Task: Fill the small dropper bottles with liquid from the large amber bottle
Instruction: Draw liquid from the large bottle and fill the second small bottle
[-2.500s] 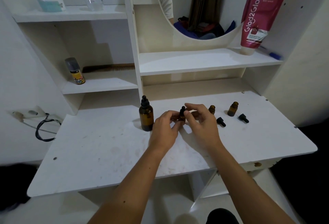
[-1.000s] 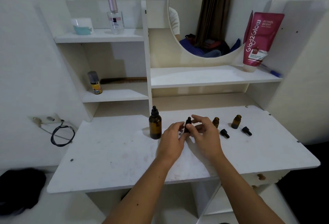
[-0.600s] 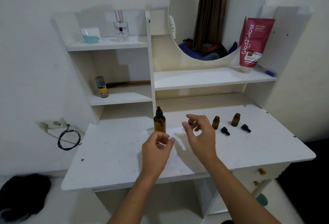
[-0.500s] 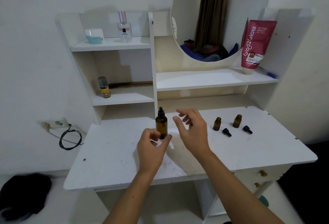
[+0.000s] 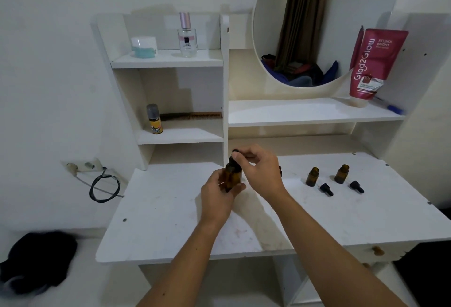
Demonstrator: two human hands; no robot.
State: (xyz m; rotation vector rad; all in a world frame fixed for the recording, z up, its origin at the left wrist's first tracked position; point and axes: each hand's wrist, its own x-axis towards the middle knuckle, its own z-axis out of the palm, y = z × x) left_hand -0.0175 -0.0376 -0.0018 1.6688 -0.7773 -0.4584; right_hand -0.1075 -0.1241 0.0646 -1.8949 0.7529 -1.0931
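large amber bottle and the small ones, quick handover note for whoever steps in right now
Left hand grips the large amber bottle upright on the desk. Right hand pinches its black dropper cap, still on.
Two small dropper bottles stand open at right, their caps lying beside them. A third small bottle is mostly hidden behind the right hand.
Done: two small bottles uncapped.
Left: open the large bottle, fill the small ones, recap. Fill levels cannot be told.
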